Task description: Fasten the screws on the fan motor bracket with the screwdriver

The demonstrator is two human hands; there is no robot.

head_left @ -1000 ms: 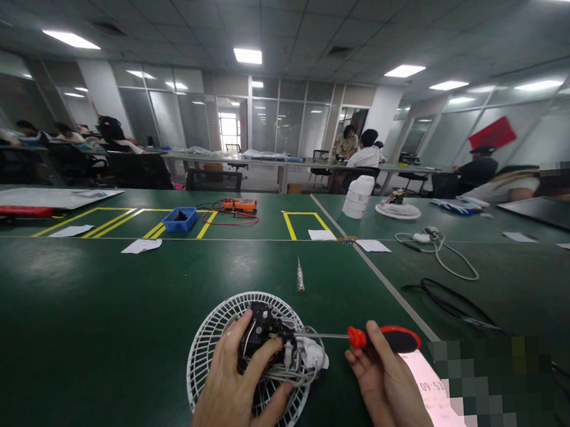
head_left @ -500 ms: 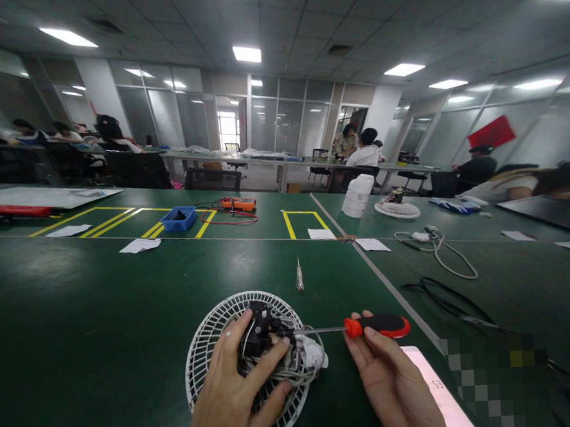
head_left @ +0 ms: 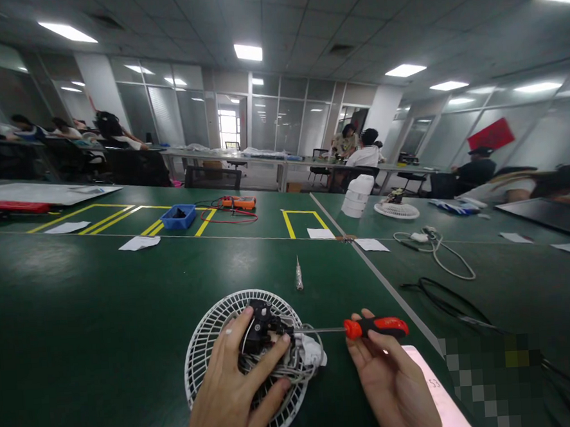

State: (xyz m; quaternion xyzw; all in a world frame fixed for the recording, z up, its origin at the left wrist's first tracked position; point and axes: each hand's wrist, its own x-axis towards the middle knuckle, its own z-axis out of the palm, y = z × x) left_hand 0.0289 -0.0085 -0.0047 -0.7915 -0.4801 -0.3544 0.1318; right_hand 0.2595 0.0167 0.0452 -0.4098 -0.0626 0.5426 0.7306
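A white round fan grille [head_left: 197, 360] lies on the green table in front of me, with a black fan motor [head_left: 260, 328] and bundled pale cable [head_left: 295, 372] on it. My left hand [head_left: 237, 377] rests over the motor, fingers spread around it and gripping it. My right hand [head_left: 388, 368] pinches the red and black handle of a screwdriver [head_left: 376, 328] between thumb and fingertips. Its shaft runs level to the left, its tip at the motor's side near my left index finger; the exact contact point is hidden. Beyond the grille lies a small clear-handled screwdriver [head_left: 299, 276].
A lit phone [head_left: 441, 391] lies beside my right hand. Black cable [head_left: 458, 312] and grey cable [head_left: 442, 255] lie to the right. Farther back are a blue bin [head_left: 178, 218], an orange multimeter [head_left: 239, 203], a white cylindrical part [head_left: 358, 196] and another fan grille [head_left: 397, 210].
The screwdriver's handle has turned in my right fingers, showing more red on its side. My left hand and the motor stay where they were.
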